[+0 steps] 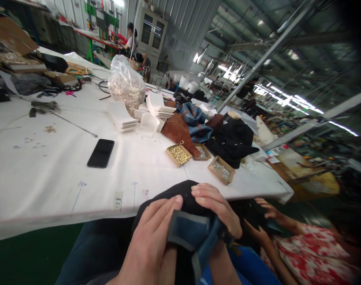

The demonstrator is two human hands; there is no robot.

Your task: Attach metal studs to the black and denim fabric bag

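At the table's front edge I hold a black cloth piece [186, 192] in both hands. A blue panel [190, 229] with grey edges hangs folded between my wrists. My left hand [153, 221] presses the cloth from the left, thumb and fingers close together. From the right, my right hand [217, 204] curls its fingers over the top of the same cloth. The undersides of both hands are hidden. Beyond them on the table stand a small box of gold-coloured metal pieces [179, 154] and a small box of silver-coloured pieces [222, 170].
On the white table [64, 158] lie a black phone [101, 153], stacked white sheets [123, 116], brown fabric [178, 128], a black fabric heap [233, 138] and a bulging plastic bag [127, 85]. At right, close by, is a co-worker in a red-and-white floral sleeve [313, 249].
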